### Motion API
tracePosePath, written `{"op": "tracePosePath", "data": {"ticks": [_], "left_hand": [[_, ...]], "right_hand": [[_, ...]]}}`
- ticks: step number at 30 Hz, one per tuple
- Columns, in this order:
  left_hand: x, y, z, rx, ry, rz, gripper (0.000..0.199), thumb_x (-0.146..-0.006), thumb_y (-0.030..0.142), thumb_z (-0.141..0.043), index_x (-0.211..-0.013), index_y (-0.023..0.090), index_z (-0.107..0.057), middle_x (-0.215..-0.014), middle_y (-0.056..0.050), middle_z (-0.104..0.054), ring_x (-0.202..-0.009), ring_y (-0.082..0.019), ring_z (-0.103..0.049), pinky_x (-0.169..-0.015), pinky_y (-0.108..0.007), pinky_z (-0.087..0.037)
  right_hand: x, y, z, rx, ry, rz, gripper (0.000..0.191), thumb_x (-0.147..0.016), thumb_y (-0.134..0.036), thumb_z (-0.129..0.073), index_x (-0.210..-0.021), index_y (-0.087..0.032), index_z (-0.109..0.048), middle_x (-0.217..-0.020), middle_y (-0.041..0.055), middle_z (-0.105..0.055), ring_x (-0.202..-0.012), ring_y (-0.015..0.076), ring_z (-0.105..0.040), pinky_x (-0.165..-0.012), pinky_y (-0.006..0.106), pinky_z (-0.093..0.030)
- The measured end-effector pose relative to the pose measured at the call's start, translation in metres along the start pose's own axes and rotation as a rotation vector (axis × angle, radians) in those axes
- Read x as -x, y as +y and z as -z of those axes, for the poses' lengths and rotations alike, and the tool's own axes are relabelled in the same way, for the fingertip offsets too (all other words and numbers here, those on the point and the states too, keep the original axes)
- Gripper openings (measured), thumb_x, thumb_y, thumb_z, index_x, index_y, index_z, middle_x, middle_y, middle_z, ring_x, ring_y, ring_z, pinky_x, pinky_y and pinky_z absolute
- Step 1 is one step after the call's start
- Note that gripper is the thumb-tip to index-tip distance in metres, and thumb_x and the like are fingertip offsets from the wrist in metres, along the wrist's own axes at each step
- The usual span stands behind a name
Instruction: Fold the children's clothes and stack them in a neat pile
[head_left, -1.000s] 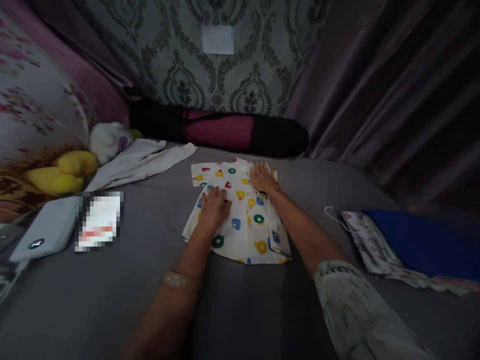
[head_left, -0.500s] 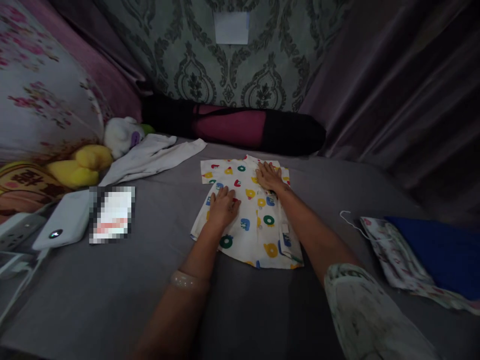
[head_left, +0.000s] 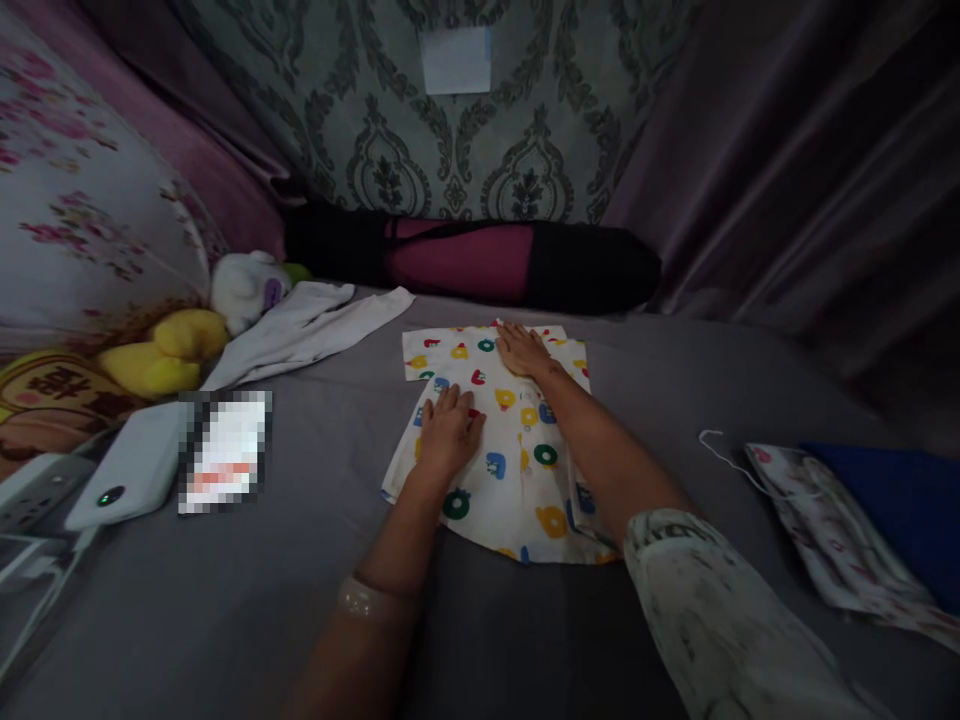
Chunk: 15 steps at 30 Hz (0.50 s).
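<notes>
A small white short-sleeved shirt [head_left: 480, 510] with a colourful letter-like print lies spread on the grey sheet [head_left: 322, 560], its collar away from me. My left hand [head_left: 450, 430] rests flat on the shirt's left front, fingers apart. Near the collar, my right hand [head_left: 523, 350] lies palm down with its fingers stretched out. Part of the collar is hidden under it, and my right forearm covers some of the shirt's right side. Neither hand grips the cloth.
A black and magenta long bag [head_left: 465, 258] lies along the patterned wall. To the left are a white garment [head_left: 300, 325], plush toys [head_left: 244, 290], a power bank [head_left: 131, 465] and a power strip [head_left: 45, 490]. Folded cloth [head_left: 832, 520] and a white hanger [head_left: 720, 455] lie right.
My right hand has slid leftward over the shirt, toward the middle of the collar. The left hand stays at the same spot on the cloth. The view has shifted slightly.
</notes>
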<state>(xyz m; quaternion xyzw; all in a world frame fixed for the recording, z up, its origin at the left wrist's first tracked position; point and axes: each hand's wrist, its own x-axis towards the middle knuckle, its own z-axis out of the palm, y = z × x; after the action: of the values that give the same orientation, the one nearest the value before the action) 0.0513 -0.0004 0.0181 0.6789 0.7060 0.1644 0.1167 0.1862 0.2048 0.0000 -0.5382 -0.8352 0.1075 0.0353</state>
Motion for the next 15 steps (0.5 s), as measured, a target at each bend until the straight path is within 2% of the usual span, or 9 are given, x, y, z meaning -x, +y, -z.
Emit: {"op": "tracePosePath", "data": {"ticks": [4,8,11,15], "left_hand": [[-0.001,-0.002,0.000,0.004,-0.029,0.009,0.043,-0.095,0.035,-0.042,-0.135,0.019,-0.048,-0.152,-0.014,-0.038,-0.143,-0.026,-0.030,-0.117,-0.051,-0.020],[-0.002,-0.001,0.001,0.010,-0.040,0.013,0.045,-0.095,0.035,-0.043,-0.135,0.016,-0.048,-0.152,-0.016,-0.038,-0.144,-0.026,-0.029,-0.117,-0.051,-0.019],[-0.001,-0.001,0.001,0.014,-0.030,0.011,0.043,-0.095,0.035,-0.042,-0.134,0.020,-0.048,-0.152,-0.014,-0.038,-0.143,-0.026,-0.030,-0.117,-0.051,-0.020],[0.000,-0.003,-0.001,0.011,-0.012,0.006,0.042,-0.095,0.035,-0.043,-0.134,0.021,-0.049,-0.152,-0.013,-0.039,-0.143,-0.025,-0.031,-0.117,-0.051,-0.020]], "right_hand": [[0.006,0.000,0.011,-0.086,-0.030,-0.007,0.062,-0.099,-0.044,-0.010,-0.155,-0.019,-0.021,-0.162,0.0016,-0.016,-0.148,0.0209,-0.010,-0.120,0.044,-0.007],[0.018,0.009,0.020,-0.058,0.097,-0.126,0.064,-0.098,-0.037,-0.016,-0.155,-0.011,-0.014,-0.162,0.0078,-0.011,-0.149,0.0216,-0.005,-0.120,0.046,-0.005],[0.027,0.023,0.018,0.005,0.173,-0.276,0.065,-0.096,-0.034,-0.020,-0.153,-0.002,-0.016,-0.161,0.0147,-0.011,-0.149,0.0261,-0.005,-0.119,0.048,-0.005],[0.034,0.035,0.006,0.007,0.142,-0.358,0.068,-0.097,-0.040,-0.017,-0.151,0.000,-0.022,-0.160,0.0174,-0.017,-0.147,0.0289,-0.011,-0.118,0.050,-0.008]]}}
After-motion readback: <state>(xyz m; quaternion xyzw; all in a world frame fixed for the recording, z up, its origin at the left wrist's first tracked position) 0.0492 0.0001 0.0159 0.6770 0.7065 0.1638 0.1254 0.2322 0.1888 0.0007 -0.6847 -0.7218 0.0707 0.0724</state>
